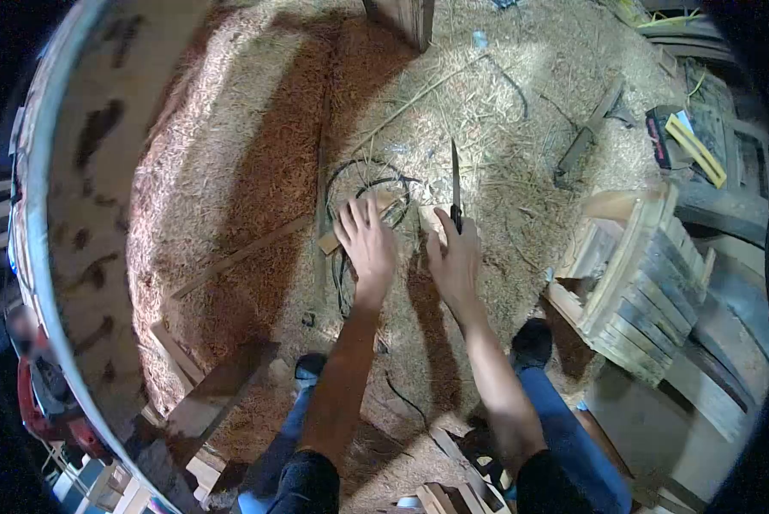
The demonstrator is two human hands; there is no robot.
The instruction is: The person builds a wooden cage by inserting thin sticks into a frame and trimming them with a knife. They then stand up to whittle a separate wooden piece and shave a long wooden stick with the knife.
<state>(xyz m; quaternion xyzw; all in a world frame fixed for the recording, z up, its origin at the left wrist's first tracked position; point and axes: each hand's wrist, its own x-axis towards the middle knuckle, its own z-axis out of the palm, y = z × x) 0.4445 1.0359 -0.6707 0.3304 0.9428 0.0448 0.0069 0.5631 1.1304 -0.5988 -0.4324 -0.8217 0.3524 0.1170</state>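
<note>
My right hand (456, 257) is closed around the dark handle of a knife (456, 176), whose long narrow blade points away from me. A pale piece of wood (432, 219) lies just left of that hand. My left hand (368, 242) has its fingers spread, palm down, over a light wooden strip (329, 243) that runs on beneath the fingers toward the upper right. Whether the palm presses on the strip is hidden. A black cable (339, 180) loops on the shavings around and behind the left hand.
A slatted wooden crate (646, 295) stands at the right. Beyond it lie a dark box (658, 137) and a yellow strip (695, 151). A long board (102, 171) edges the left side. Shavings (230, 154) cover the floor around my feet.
</note>
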